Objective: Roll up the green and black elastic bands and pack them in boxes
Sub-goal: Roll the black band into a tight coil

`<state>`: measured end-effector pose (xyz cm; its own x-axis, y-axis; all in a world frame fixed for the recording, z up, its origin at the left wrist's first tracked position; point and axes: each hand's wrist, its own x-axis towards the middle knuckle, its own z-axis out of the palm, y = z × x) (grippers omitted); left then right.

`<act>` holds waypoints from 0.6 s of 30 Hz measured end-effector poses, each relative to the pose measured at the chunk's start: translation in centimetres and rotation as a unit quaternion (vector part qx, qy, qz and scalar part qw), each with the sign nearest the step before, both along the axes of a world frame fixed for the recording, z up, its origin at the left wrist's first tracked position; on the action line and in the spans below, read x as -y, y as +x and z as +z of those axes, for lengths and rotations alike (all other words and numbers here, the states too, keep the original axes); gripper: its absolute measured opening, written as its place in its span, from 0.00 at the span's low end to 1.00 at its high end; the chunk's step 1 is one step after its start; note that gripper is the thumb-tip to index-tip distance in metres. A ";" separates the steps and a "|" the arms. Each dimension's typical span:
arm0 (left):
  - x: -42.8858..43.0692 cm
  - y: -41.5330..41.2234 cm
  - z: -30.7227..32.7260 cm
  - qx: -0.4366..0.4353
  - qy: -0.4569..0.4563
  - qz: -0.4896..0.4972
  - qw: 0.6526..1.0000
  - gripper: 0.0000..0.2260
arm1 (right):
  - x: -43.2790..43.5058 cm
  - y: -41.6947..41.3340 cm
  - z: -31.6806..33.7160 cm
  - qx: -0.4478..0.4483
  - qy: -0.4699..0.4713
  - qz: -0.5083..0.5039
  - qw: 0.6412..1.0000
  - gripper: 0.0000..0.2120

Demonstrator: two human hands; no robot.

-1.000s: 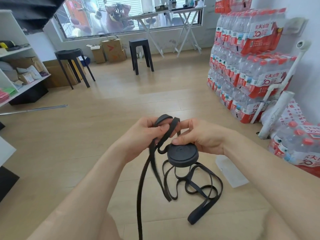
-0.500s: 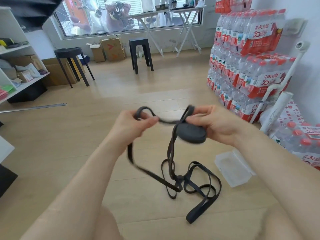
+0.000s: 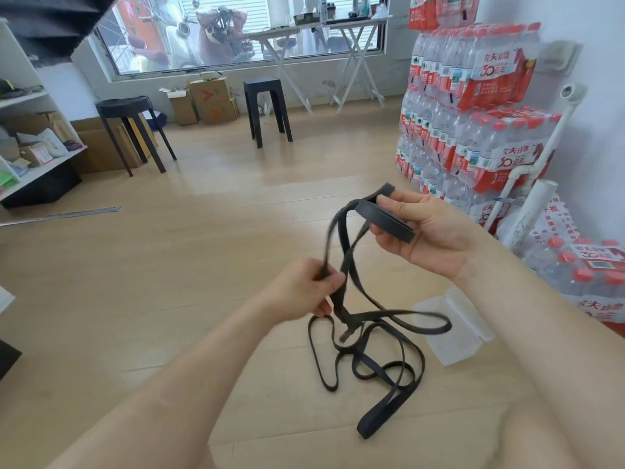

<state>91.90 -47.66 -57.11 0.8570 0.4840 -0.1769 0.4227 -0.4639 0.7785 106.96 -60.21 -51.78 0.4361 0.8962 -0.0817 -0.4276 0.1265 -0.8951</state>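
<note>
the black band (image 3: 348,265) is partly wound. a flat roll (image 3: 389,223) of it sits in the right hand (image 3: 433,238), held up in the air above the floor, with the fingers (image 3: 384,240) curled about its rim and gripping it. from the roll two strands drop to the left hand (image 3: 301,289), which is lower and nearer the body; its fingers (image 3: 329,277) pinch the strands together. below that hand the rest of the band falls to the floor (image 3: 169,299) and lies in loose, crossed loops toward the floor's right edge.

the band looks light, limp and stretchy, probably a little tacky like rubber. the roll would likely spring open if let go, so it wants steady pressure on its rim or flat faces. the free length is best taken close to the roll, kept flat and lightly taut so each turn lies on the last. the crossed loops on the floor may snag or twist as they are drawn up, and pulling hard would only stretch the band.

a clear box (image 3: 453,328) lies on the floor just beside the loops and seems to be open. bottle packs (image 3: 473,130) are stacked along the right edge by the wall. two dark stools (image 3: 267,110) stand well apart toward the far edge. no green band shows.
</note>
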 end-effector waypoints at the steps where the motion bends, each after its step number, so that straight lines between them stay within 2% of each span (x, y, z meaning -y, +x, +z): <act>1: -0.5 -0.3 1.0 0.033 -0.054 0.018 0.998 0.10 | 0.3 0.5 0.0 0.038 -0.022 -0.008 0.999 0.08; 3: -1.8 -1.4 3.2 0.154 -0.145 0.088 0.973 0.09 | 0.8 1.4 -0.6 0.178 -0.116 -0.030 0.977 0.07; 4: -2.4 -2.0 4.2 0.226 -0.193 0.133 0.946 0.09 | 0.9 1.7 -1.0 0.266 -0.180 -0.037 0.946 0.07; 7: -3.5 -3.5 5.9 0.392 -0.284 0.227 0.845 0.08 | 0.7 1.9 -2.2 0.494 -0.299 0.003 0.816 0.05; 10: -4.3 -4.3 6.4 0.507 -0.309 0.277 0.755 0.07 | 0.4 2.1 -2.7 0.590 -0.348 0.058 0.726 0.09; 13: -6.3 -6.0 6.8 0.582 -0.280 0.384 0.660 0.04 | 1.1 3.7 -3.3 0.660 -0.417 0.047 0.623 0.11; 14: -7.0 -6.6 6.6 0.578 -0.249 0.425 0.651 0.04 | 1.3 4.2 -3.4 0.668 -0.435 0.036 0.603 0.10; 15: -7.7 -7.2 6.3 0.551 -0.203 0.460 0.666 0.03 | 1.5 4.4 -3.4 0.667 -0.442 0.030 0.599 0.08; 18: -8.9 -7.7 4.7 0.395 -0.019 0.496 0.773 0.04 | 1.4 4.3 -3.3 0.653 -0.423 0.012 0.628 0.07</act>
<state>84.16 -38.77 -52.41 -0.0848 0.9798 0.1813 -0.0590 -0.1865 0.9807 111.27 -61.57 -55.09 0.6126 0.7813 -0.1197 0.7491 -0.6222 -0.2274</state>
